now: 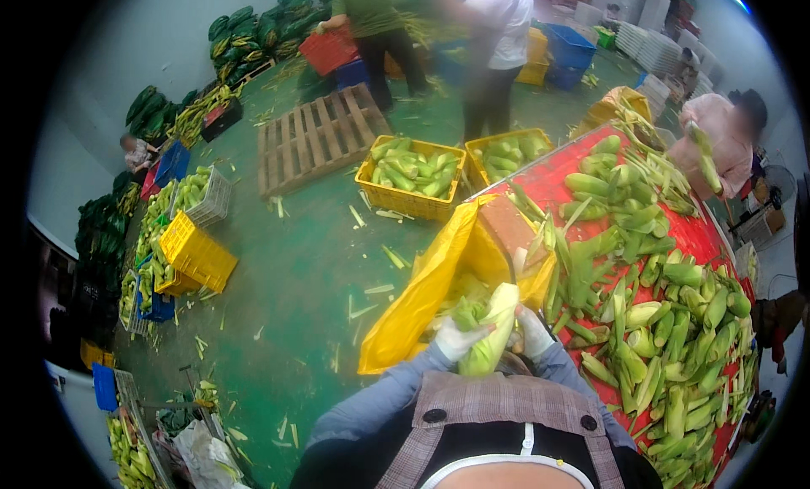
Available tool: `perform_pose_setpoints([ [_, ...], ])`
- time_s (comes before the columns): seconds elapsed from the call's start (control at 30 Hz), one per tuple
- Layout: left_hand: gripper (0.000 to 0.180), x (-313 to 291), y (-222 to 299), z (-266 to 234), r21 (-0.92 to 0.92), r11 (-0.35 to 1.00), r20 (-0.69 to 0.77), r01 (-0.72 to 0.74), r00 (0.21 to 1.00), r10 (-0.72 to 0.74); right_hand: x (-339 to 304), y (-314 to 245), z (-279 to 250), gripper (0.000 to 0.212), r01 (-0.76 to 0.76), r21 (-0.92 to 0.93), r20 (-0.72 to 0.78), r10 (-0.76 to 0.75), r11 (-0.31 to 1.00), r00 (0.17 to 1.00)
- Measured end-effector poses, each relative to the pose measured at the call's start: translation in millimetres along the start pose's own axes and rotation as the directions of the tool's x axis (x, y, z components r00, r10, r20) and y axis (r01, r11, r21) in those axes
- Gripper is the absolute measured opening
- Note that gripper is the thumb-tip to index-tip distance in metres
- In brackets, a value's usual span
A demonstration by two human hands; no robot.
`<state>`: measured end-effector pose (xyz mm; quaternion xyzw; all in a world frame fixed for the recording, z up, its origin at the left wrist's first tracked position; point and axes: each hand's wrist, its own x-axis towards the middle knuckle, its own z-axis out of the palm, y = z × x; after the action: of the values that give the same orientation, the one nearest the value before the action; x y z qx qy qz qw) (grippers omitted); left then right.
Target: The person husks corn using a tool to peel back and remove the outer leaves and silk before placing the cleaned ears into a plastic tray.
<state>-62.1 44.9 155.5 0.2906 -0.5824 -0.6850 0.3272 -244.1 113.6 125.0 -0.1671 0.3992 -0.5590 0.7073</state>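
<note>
A pale green ear of corn (492, 341), partly in its husk, is held tilted close in front of my body. My left hand (458, 339), in a white glove, is closed round the ear and some loose green husk leaves. On the ear's other side is my gloved right hand (533, 332), its fingers curled in; what they grip is hidden. Just beyond both hands gapes a large yellow sack (430, 274) with husk inside. To the right, a red table (561, 181) bears a big heap of green corn ears (666, 337).
Two yellow crates (413, 204) of corn stand past the sack, near a wooden pallet (316, 139). Two people (498, 33) stand at the back; another person (717, 143) holds corn across the table. More crates (198, 251) line the left, and husk scraps litter the green floor.
</note>
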Motion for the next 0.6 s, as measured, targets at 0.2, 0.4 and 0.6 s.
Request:
perform_pose_setpoints([
  [0.2,0.026,1.1,-7.5,4.9,0.015,0.955,0.0,-0.298,0.955,0.298,1.4,-9.1,-10.0,0.064,-0.006,-0.054,0.117,0.013,0.999,0.993],
  [0.4,0.042,13.3,-30.7,-2.6,0.006,0.996,0.0,-0.094,0.996,0.094,17.3,-8.9,12.3,0.056,-0.085,0.062,-0.23,0.097,0.994,0.968],
  [0.6,0.044,18.5,-30.9,-9.3,0.182,0.902,0.159,-0.392,0.917,0.366,31.4,-5.2,-3.0,0.049,0.016,-0.01,-0.141,-0.017,1.0,0.99],
])
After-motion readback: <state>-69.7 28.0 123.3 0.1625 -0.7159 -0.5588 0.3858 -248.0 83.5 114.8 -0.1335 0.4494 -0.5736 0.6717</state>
